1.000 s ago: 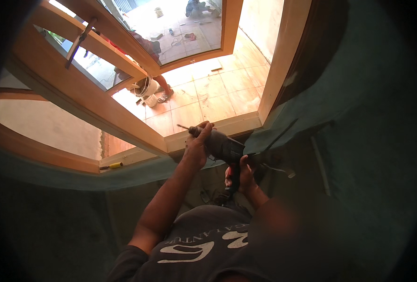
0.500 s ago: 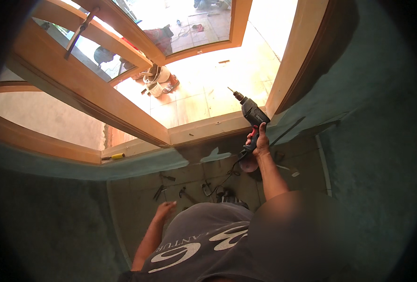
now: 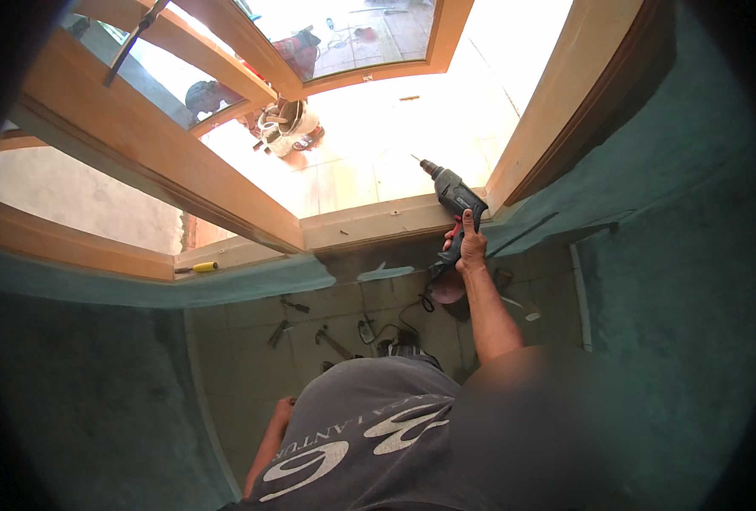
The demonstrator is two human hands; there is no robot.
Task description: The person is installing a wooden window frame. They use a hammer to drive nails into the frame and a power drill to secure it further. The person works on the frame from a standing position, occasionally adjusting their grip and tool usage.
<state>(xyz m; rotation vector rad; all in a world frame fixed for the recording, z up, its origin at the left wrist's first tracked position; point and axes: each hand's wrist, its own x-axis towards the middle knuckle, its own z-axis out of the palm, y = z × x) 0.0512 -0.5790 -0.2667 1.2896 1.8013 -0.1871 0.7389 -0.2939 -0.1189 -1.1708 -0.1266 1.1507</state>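
Observation:
My right hand (image 3: 470, 247) is wrapped round the grip of a dark grey power drill (image 3: 457, 192) with a red trigger. The drill is held over the wooden window sill (image 3: 369, 223), its chuck and thin bit pointing up and left towards the open window. A cord hangs below its handle. Low on the left, my left hand (image 3: 285, 407) is beside my body, partly hidden by my grey shirt, and its fingers cannot be made out. A yellow-handled screwdriver (image 3: 197, 267) lies on the sill's left part.
An open glazed window sash (image 3: 378, 68) stands beyond the sill, and a wooden post (image 3: 182, 162) crosses at the left. Outside is a white bucket (image 3: 284, 128). On the tiled floor lie a hammer (image 3: 334, 342) and other hand tools. Green plastered walls (image 3: 80, 366) flank the window.
My left hand has drawn down and back against my body. The drill has shifted slightly, still in my right hand. The whole view has tilted a little.

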